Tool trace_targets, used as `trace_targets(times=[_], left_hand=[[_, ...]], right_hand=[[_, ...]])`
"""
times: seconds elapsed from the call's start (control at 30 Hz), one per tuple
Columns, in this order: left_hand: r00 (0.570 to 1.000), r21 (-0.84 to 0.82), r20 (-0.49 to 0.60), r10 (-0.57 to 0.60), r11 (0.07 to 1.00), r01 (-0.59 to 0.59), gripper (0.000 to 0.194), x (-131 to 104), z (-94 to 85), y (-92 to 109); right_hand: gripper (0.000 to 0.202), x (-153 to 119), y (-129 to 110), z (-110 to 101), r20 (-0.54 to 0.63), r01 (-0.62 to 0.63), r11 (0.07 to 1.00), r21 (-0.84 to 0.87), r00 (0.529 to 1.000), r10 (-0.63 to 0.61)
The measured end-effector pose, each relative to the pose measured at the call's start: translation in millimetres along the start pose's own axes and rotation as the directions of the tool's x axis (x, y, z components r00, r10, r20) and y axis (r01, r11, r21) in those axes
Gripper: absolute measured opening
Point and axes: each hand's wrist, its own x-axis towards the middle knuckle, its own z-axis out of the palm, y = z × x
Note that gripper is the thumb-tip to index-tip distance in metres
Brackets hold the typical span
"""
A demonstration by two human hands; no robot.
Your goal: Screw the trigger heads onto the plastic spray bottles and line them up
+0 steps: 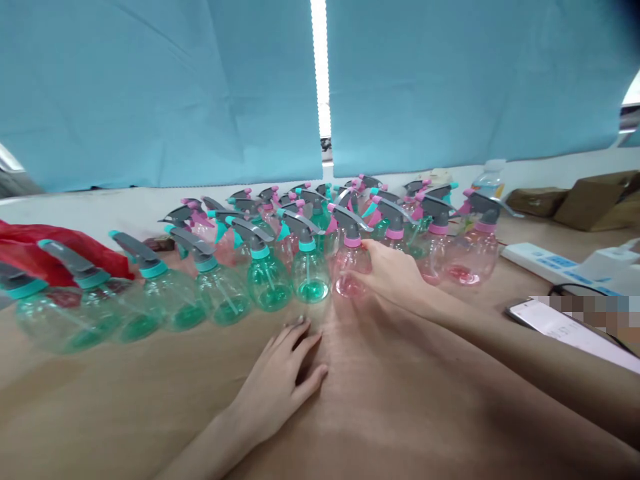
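The spray bottle in your right hand was see-through pink, with a bright pink collar and a grey trigger top. To its left you had clear green bottles, deeper green at the base, each with a turquoise collar under a grey top. Behind them, pink and turquoise nozzle tips mixed. You faced a plain blue curtain above a white wall. Your table was light brown, the bundle on your left red, the boxes brown, the power strip white with blue patches, the phone pale-screened with a dark edge.
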Motion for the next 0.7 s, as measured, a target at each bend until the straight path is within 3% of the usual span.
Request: trace_targets(times=[0.23, 0.53, 0.7], left_hand=[[1.000, -0.030, -0.002, 0.012, 0.999, -0.012, 0.043, 4, 0.4, 0], [1.000, -0.061, -0.019, 0.019, 0.998, -0.020, 0.046, 28, 4.9, 1], [0.998, -0.048, -0.043, 0.039, 0.998, -0.041, 0.045, 32, 5.2, -2]], right_hand=[[0.061, 3, -1, 3, 0.015, -0.020, 1.000, -0.003, 1.000, 0.020], [0.077, -6, 2, -5, 0.038, -0.014, 1.000, 0.022, 0.999, 0.013], [0.048, -24, 17, -23, 0.004, 0.000, 0.997, 0.080, 1.000, 0.000]])
